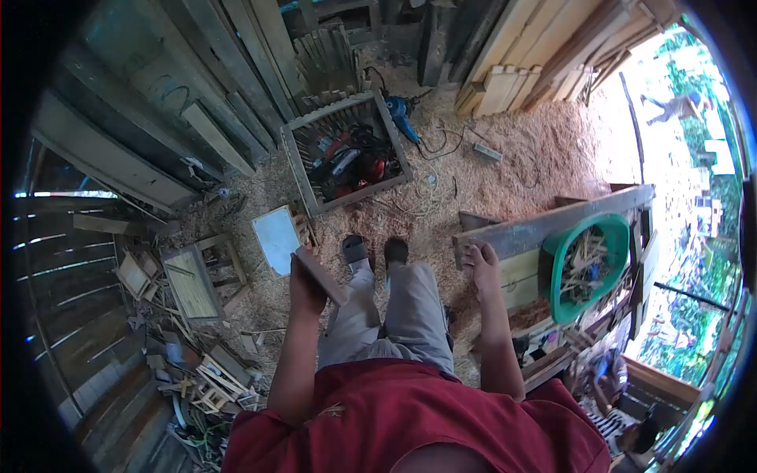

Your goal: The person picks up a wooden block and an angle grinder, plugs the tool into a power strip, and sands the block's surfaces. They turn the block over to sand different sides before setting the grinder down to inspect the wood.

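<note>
My left hand point(305, 293) is wrapped round a short, flat wooden block point(323, 277), tilted in front of my left leg. Close by, a white rectangular board point(277, 240) lies beyond that hand on the shavings. My right hand point(481, 266) is raised at the near end of a long plank bench point(544, 218), its fingers curled together; what they hold, if anything, I cannot make out. Right of that hand, a green plastic tub point(561, 284) full of wood scraps rests on its side against the bench.
Ahead of my feet stands a wooden crate point(306, 177) of power tools. A blue power tool point(402, 118) with a cord lies beside it. Boards point(520, 59) lean along the walls. Scrap wood point(221, 378) is piled at left. Another person point(611, 386) sits at lower right.
</note>
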A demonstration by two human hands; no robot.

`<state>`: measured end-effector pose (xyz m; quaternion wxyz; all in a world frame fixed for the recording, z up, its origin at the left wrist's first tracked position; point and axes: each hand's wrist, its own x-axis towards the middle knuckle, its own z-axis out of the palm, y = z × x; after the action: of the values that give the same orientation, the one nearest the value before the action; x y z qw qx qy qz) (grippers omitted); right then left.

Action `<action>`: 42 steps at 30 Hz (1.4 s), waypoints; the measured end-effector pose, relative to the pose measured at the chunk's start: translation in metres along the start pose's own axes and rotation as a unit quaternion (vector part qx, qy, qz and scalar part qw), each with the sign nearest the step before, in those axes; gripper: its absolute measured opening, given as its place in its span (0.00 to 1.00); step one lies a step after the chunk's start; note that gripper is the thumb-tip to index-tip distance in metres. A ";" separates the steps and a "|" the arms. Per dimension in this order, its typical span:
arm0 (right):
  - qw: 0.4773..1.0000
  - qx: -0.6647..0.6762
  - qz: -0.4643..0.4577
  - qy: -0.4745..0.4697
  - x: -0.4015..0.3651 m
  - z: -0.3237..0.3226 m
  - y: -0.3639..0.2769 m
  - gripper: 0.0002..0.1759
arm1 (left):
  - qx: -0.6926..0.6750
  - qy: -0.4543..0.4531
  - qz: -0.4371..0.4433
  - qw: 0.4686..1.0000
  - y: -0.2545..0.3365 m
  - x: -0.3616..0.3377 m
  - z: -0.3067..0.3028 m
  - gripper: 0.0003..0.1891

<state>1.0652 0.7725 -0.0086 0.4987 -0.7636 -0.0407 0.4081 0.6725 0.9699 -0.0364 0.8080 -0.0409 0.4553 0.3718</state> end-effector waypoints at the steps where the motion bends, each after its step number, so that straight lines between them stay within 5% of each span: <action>1: 0.999 -0.032 0.004 -0.017 0.011 0.016 -0.021 0.10 | 0.000 0.023 0.017 1.000 0.003 0.004 0.002 0.27; 6: 0.972 -0.169 -0.032 -0.161 0.115 0.089 -0.045 0.17 | -0.097 0.051 0.085 0.990 0.005 0.018 -0.009 0.24; 12: 0.848 -0.403 -0.206 -0.276 0.233 0.192 -0.034 0.21 | -0.212 0.063 0.124 0.967 -0.030 0.068 -0.009 0.27; 17: 0.777 -0.498 -0.198 -0.330 0.317 0.266 0.020 0.20 | -0.223 0.140 0.061 0.963 -0.077 0.172 -0.010 0.41; 20: 0.776 -0.478 -0.260 -0.320 0.362 0.290 0.085 0.18 | -0.274 0.093 0.038 0.956 -0.113 0.227 -0.021 0.36; 22: 0.914 -0.286 0.063 -0.282 0.387 0.306 0.106 0.18 | -0.333 0.092 0.021 0.938 -0.133 0.255 -0.023 0.36; 23: 0.930 -0.170 0.222 -0.240 0.398 0.314 0.113 0.18 | -0.340 0.089 0.019 0.936 -0.136 0.262 -0.018 0.38; 27: 0.955 -0.201 0.126 -0.175 0.449 0.327 0.179 0.22 | -0.340 0.049 0.020 0.939 -0.134 0.284 -0.017 0.34; 30: 0.927 -0.329 0.169 -0.056 0.468 0.344 0.204 0.24 | -0.319 0.074 -0.006 0.945 -0.115 0.288 -0.013 0.34; 34: 0.862 -0.490 0.088 -0.099 0.487 0.364 0.214 0.22 | -0.290 0.090 0.021 0.953 -0.093 0.294 -0.024 0.33; 36: 0.817 -0.563 0.046 -0.118 0.492 0.369 0.211 0.23 | -0.245 0.166 0.025 0.955 -0.084 0.298 -0.022 0.33; 39: 0.801 -0.520 -0.072 -0.289 0.428 0.379 0.117 0.21 | -0.206 0.212 0.018 0.955 -0.060 0.306 -0.017 0.33; 42: 0.878 -0.399 -0.136 -0.225 0.414 0.394 0.060 0.20 | -0.215 0.196 0.036 0.956 -0.050 0.309 -0.013 0.34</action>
<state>1.0576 1.2233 -0.3642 0.1795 -0.7725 -0.4151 0.4457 0.7912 1.1025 -0.2941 0.6612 -0.2692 0.5151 0.4744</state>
